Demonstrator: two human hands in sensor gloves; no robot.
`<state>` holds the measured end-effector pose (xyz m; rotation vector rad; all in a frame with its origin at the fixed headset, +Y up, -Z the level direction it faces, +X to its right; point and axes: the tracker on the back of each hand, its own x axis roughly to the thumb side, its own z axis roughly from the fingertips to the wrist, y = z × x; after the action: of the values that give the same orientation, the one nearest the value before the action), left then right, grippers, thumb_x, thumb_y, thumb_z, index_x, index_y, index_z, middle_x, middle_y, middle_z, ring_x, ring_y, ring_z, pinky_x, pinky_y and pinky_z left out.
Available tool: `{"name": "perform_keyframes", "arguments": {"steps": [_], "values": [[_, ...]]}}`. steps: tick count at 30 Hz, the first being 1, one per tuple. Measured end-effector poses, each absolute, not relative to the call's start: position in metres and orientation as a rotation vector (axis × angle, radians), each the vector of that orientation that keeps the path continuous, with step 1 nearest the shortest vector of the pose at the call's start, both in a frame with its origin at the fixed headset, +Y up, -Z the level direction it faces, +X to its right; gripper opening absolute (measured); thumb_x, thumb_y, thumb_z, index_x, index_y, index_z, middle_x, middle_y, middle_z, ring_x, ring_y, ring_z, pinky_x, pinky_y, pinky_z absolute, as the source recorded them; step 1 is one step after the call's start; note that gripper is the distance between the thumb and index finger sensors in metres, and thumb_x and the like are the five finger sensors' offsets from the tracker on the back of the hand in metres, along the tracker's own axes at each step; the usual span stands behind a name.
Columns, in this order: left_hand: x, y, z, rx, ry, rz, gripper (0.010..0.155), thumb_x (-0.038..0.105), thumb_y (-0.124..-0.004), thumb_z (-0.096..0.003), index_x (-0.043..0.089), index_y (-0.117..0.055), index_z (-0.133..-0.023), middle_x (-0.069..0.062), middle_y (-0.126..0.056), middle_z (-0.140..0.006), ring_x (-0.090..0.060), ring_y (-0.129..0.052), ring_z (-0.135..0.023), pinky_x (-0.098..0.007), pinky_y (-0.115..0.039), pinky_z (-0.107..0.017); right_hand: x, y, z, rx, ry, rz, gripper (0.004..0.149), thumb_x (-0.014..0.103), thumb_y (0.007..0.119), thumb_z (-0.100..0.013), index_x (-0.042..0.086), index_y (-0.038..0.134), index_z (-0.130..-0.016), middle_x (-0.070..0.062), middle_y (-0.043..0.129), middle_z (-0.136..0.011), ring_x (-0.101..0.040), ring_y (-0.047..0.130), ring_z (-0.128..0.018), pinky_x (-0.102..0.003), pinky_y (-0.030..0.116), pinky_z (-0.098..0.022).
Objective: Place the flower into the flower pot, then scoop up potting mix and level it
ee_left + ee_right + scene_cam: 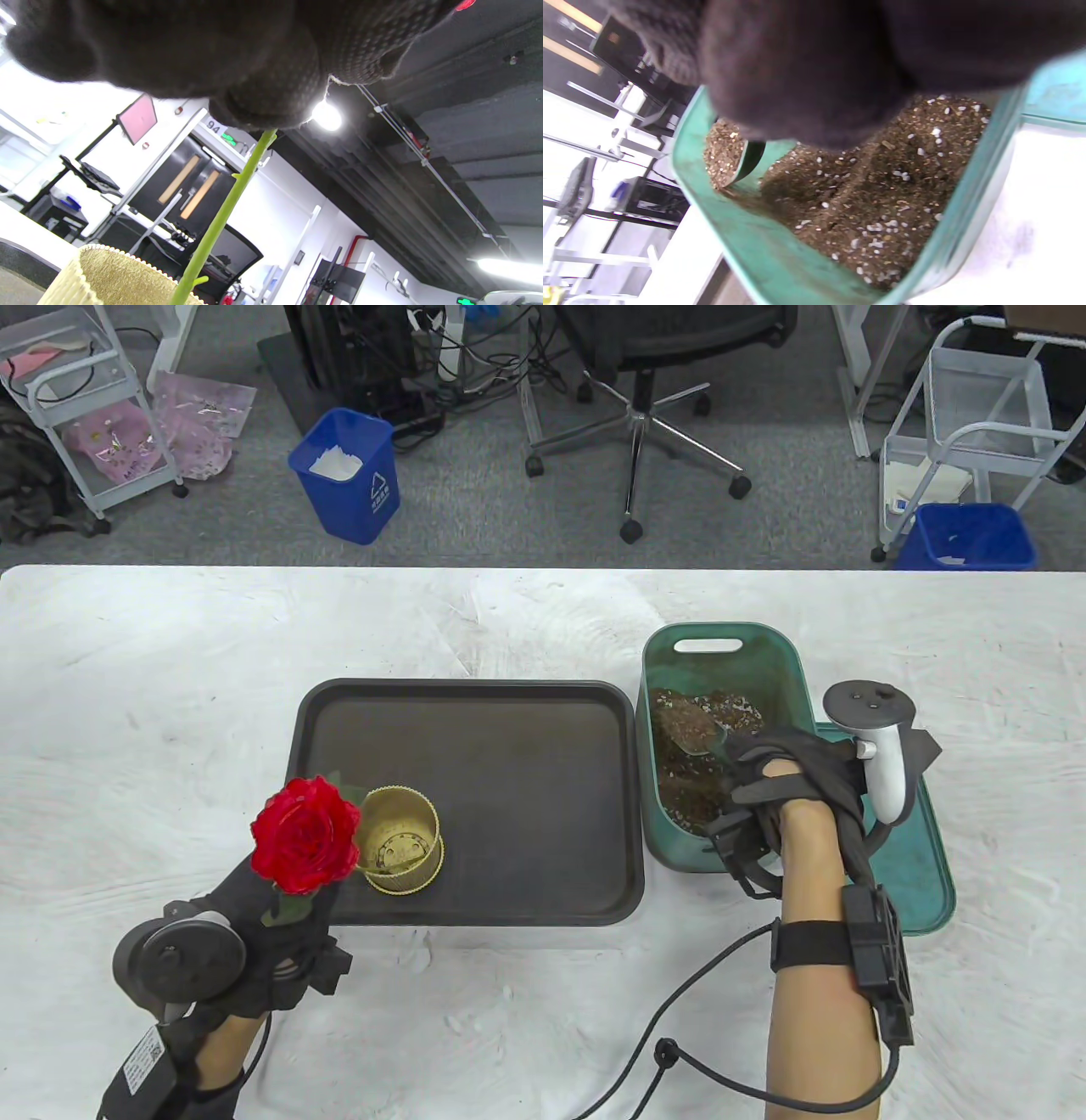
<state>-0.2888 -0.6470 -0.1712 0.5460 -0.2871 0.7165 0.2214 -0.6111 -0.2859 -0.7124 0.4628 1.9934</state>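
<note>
Nearest to me, my left hand (254, 925) pinches the green stem (225, 207) of the red flower (305, 833), fingers curled round it; the bloom sits just left of the gold flower pot (400, 841), and from the left wrist view the stem slants down toward the pot's ribbed rim, though I cannot tell whether its tip is inside. That pot stands in the near left corner of the dark tray (509, 780). Over on the right, my right hand (785, 780) grips the handle of a green scoop (691, 729), whose bowl is loaded with potting mix (882, 186) inside the teal bin (721, 632). A teal lid (920, 874) lies under the bin's right side. Farther off, past the table (170, 687), a blue waste bin (348, 475) stands on the floor
</note>
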Motion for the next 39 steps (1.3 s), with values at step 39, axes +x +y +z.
{"name": "perform_keyframes", "arguments": {"steps": [39], "values": [[-0.289, -0.646, -0.17, 0.561, -0.289, 0.672, 0.045, 0.048, -0.078, -0.0412, 0.018, -0.094, -0.071, -0.001, -0.102, -0.046, -0.014, -0.101, -0.013, -0.037, -0.092, -0.025, -0.018, -0.629, -0.279, 0.024, 0.798, 2.392, 0.048, 0.04, 0.075, -0.042, 0.007, 0.082, -0.076, -0.012, 0.1, -0.046, -0.018, 0.102, -0.011, -0.034, 0.091, -0.002]]}}
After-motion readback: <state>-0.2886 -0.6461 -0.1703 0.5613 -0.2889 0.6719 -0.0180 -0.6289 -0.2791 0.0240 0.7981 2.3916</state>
